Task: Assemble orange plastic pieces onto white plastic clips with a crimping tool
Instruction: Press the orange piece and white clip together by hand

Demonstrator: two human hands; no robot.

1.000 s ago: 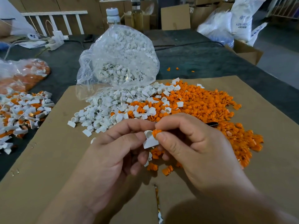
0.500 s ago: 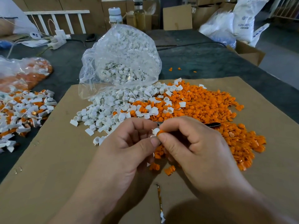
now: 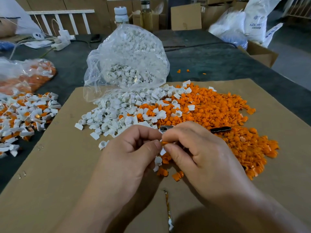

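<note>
Pinching: left hand (image 3: 127,153) white clip (image 3: 162,151) | right hand (image 3: 202,153) orange piece (image 3: 165,143) | sack (image 3: 255,19) reads "ABS"

matt brown cardboard sheet (image 3: 50,182), glossy clear plastic bag (image 3: 127,52), smooth orange plastic pieces (image 3: 218,111).

A single wide-angle view from the person's head looks forward and down across the bench (image 3: 218,64). It sits close above the left hand (image 3: 133,158) and right hand (image 3: 202,158), with the cardboard sheet (image 3: 58,190) nearest and boxes (image 3: 186,16) far behind.
</note>
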